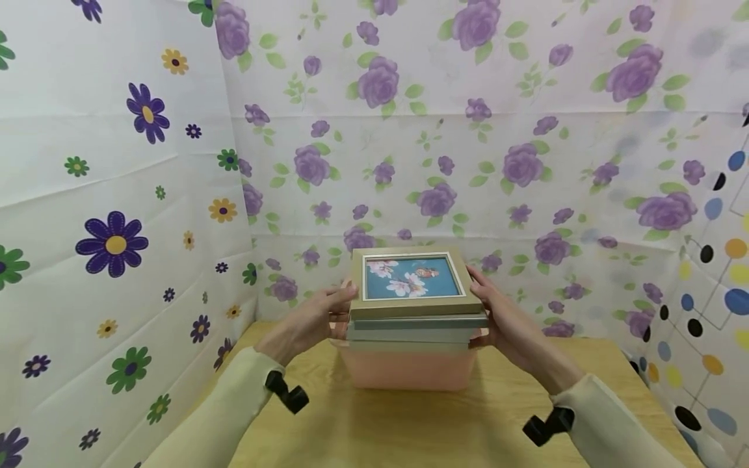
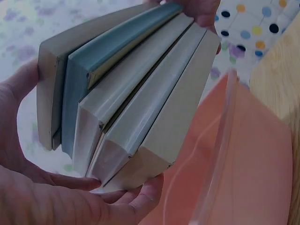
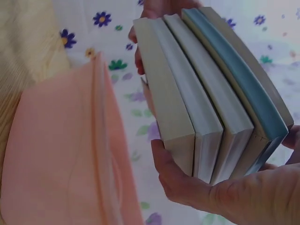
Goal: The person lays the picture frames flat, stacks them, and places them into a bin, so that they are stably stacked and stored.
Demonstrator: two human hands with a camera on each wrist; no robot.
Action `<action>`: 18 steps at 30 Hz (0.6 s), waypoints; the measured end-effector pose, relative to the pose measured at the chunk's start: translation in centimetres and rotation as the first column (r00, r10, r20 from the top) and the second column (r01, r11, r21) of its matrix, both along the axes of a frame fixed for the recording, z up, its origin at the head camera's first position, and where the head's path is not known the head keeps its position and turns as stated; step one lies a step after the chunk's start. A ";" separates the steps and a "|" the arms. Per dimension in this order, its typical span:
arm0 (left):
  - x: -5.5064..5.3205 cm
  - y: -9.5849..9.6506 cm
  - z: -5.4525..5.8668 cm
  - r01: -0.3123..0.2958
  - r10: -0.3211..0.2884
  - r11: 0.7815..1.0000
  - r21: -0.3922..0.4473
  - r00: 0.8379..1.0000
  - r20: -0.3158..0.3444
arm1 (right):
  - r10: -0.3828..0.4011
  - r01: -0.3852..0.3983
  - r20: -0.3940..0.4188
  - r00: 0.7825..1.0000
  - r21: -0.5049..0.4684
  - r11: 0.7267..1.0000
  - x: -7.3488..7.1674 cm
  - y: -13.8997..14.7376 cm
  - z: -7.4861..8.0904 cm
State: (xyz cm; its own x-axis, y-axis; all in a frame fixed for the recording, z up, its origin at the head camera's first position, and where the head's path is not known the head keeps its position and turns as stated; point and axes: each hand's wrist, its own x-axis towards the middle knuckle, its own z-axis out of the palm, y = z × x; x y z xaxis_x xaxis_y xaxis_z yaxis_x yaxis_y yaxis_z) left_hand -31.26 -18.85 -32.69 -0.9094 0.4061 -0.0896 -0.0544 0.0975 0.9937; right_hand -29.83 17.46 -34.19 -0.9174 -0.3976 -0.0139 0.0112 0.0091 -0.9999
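Note:
Both hands grip a stack of several picture frames from its two short sides. On top lies a beige frame around a blue picture with pale blossoms and a bird. Below it come a teal frame, whitish ones and a beige one at the bottom. My left hand has its thumb by the top frame and its fingers curled under the stack. On the other side my right hand holds likewise, fingers under the bottom frame. The stack is over a pink plastic bin, above its rim in both wrist views.
The bin stands on a wooden table. A curtain with purple roses hangs behind it, a daisy-print cloth on the left and a dotted one on the right. Black straps circle both wrists.

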 end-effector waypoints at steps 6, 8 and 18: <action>-4.0 0.2 -1.8 -0.027 0.025 0.999 0.038 0.997 0.075 | -0.006 0.007 0.043 0.999 -0.017 1.000 -4.5 -0.1 -2.1; -5.0 0.3 -2.4 -0.030 0.026 0.999 0.038 0.995 0.100 | -0.023 0.024 0.063 0.998 -0.016 1.000 -5.7 -0.3 -2.9; -8.4 1.2 -5.1 -0.024 0.012 0.998 0.050 0.972 0.237 | -0.081 0.091 0.189 0.979 -0.044 0.995 -9.0 -1.4 -5.6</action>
